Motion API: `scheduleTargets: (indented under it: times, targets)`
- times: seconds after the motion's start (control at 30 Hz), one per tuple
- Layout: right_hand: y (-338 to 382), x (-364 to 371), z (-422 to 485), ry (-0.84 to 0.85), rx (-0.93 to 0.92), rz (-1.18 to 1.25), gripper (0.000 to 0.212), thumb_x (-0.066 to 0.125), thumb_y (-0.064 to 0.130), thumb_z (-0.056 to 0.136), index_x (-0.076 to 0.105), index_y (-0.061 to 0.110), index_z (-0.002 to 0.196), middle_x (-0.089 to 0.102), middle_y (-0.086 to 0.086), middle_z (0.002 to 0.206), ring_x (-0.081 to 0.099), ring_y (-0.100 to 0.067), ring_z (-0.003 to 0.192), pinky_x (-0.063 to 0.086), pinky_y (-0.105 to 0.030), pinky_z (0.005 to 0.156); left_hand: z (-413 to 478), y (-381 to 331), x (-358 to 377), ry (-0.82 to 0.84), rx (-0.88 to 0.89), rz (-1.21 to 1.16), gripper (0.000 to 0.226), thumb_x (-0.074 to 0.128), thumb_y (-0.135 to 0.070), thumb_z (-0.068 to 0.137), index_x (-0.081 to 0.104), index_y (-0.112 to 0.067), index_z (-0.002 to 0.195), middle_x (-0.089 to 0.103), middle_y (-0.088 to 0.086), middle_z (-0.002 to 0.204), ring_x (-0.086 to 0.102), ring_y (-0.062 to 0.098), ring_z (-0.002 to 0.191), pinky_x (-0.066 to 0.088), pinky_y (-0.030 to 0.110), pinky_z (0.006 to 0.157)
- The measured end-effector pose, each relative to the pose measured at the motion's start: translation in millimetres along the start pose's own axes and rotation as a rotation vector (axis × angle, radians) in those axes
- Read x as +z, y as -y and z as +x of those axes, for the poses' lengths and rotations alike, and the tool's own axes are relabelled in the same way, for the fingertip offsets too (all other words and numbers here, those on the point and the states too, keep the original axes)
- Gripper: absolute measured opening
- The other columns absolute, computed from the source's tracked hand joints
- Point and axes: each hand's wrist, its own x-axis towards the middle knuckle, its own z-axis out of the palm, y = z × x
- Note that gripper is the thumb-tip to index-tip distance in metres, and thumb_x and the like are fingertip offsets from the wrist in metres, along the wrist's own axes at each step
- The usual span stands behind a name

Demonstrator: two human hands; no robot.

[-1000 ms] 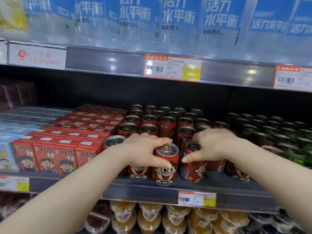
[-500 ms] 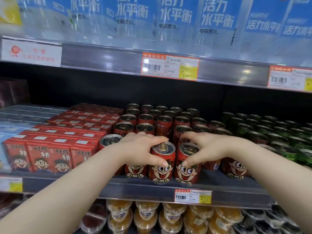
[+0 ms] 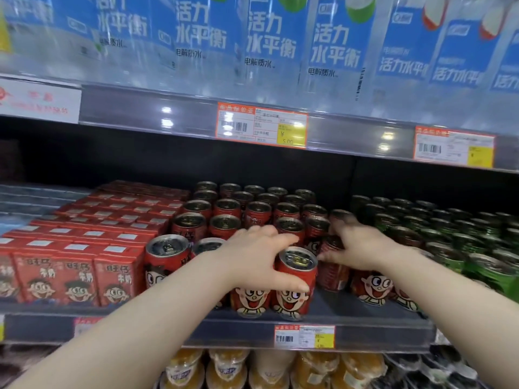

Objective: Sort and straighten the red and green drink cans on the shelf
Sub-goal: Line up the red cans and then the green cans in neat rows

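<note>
- Location: a shop shelf (image 3: pixel 365 313), the middle tier. Blue-labelled bottles (image 3: pixel 266 40) stand on the tier above and red cartons (image 3: pixel 84 273) at the left.
- Stock: the red cans (image 3: pixel 258 211) fill the centre in rows running back. The green cans (image 3: pixel 449 240) form their own block to the right, just beside them.
- Left hand (image 3: pixel 252 259): it grips the front red can (image 3: pixel 293 287) at the shelf edge, thumb across the face side and fingers curled over the far rim. The can is upright with its cartoon face forward.
- Right hand (image 3: pixel 362 247): its fingers curl round the top of the turned red can (image 3: pixel 332 272), which stands just behind the front line with a plain side outward. The hand is blurred, so the grip looks closed but how firm it is I cannot confirm.
- Step in hand, as judged: facing up the front row of red cans. The colours already lie apart.
- Next move, as judged: rotate the turned red can until its face shows, then draw it forward level with and touching the front red can.
- Change from half a second ago: a face-forward can then stood at the edge against the front red can under the right hand. That spot is now bare and the right hand sits further back. The left hand's hold is unchanged.
</note>
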Motion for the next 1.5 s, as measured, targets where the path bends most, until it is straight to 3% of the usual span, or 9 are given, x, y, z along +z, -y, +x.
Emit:
scheduleTargets:
  times: [0.3,0.5,0.67,0.8,0.97,1.1,1.27,1.37,1.5]
  targets:
    - [-3,-29,-23,0.322,-0.322,0.12,0.091,0.075,0.03,0.074,0.016,0.036,0.143,0.024,0.013,0.141,0.031,-0.008,0.129,0.031,-0.021,0.105,11,1,9,0.083,0.019,0.027,0.073,0.043,-0.068,0.082,0.011,-0.047,0.144,0.034,-0.006,0.15,0.031,0.02,0.134,0.027,0.041,0.106]
    - [0,-16,-27,0.221,-0.205,0.059,0.091,0.064,0.068,0.066,0.033,0.026,0.141,0.046,0.004,0.14,0.048,-0.014,0.122,0.043,-0.027,0.099,10,1,10,0.08,0.012,0.014,0.073,0.045,-0.067,0.081,0.011,-0.049,0.143,0.034,-0.008,0.149,0.031,0.019,0.134,0.028,0.04,0.105]
    - [0,-32,-31,0.437,-0.31,0.076,0.083,0.071,0.033,0.078,0.021,0.04,0.144,0.025,0.012,0.148,0.032,-0.009,0.13,0.034,-0.029,0.109,11,-1,9,0.086,0.013,0.016,0.072,0.045,-0.066,0.082,0.01,-0.049,0.143,0.034,-0.008,0.15,0.03,0.019,0.135,0.028,0.039,0.105]
    - [5,-23,-31,0.327,-0.133,0.06,0.098,0.058,0.071,0.069,0.018,0.026,0.147,0.027,0.001,0.153,0.033,-0.019,0.136,0.035,-0.033,0.109,12,0,10,0.081,0.007,0.02,0.072,0.044,-0.067,0.082,0.011,-0.049,0.143,0.035,-0.009,0.148,0.031,0.019,0.133,0.028,0.039,0.104]
    - [6,-32,-32,0.413,-0.228,0.056,0.084,0.066,0.039,0.08,0.016,0.03,0.147,0.024,0.007,0.153,0.031,-0.013,0.135,0.032,-0.026,0.108,13,1,11,0.085,0.002,0.001,0.072,0.045,-0.068,0.081,0.01,-0.05,0.142,0.036,-0.009,0.148,0.031,0.019,0.133,0.029,0.039,0.104]
    - [8,-23,-30,0.311,-0.16,0.007,0.096,0.061,0.065,0.073,0.018,0.023,0.147,0.028,0.001,0.153,0.033,-0.018,0.136,0.034,-0.032,0.109,12,1,11,0.088,-0.006,0.008,0.072,0.045,-0.068,0.081,0.011,-0.05,0.142,0.035,-0.009,0.148,0.03,0.018,0.133,0.028,0.039,0.103]
    - [1,-25,-32,0.377,-0.254,0.102,0.085,0.067,0.043,0.079,0.018,0.029,0.147,0.027,0.008,0.151,0.034,-0.012,0.134,0.034,-0.025,0.107,12,0,10,0.089,-0.011,0.0,0.072,0.045,-0.067,0.081,0.011,-0.05,0.142,0.035,-0.009,0.148,0.03,0.018,0.134,0.028,0.038,0.103]
    - [-16,-36,-32,0.126,-0.171,0.292,0.059,0.059,0.048,0.083,0.042,0.028,0.136,0.05,0.004,0.135,0.052,-0.014,0.114,0.041,-0.022,0.093,12,0,9,0.121,-0.016,-0.015,0.073,0.045,-0.069,0.08,0.012,-0.051,0.142,0.034,-0.009,0.149,0.029,0.018,0.135,0.028,0.039,0.104]
    - [-38,-43,-32,0.146,0.024,0.016,0.061,0.063,0.048,0.081,0.042,0.03,0.135,0.046,-0.001,0.14,0.048,-0.017,0.119,0.04,-0.025,0.094,16,-8,4,0.081,-0.037,-0.09,0.073,0.043,-0.073,0.077,0.024,-0.044,0.141,0.029,-0.006,0.15,0.026,0.022,0.137,0.025,0.044,0.111]
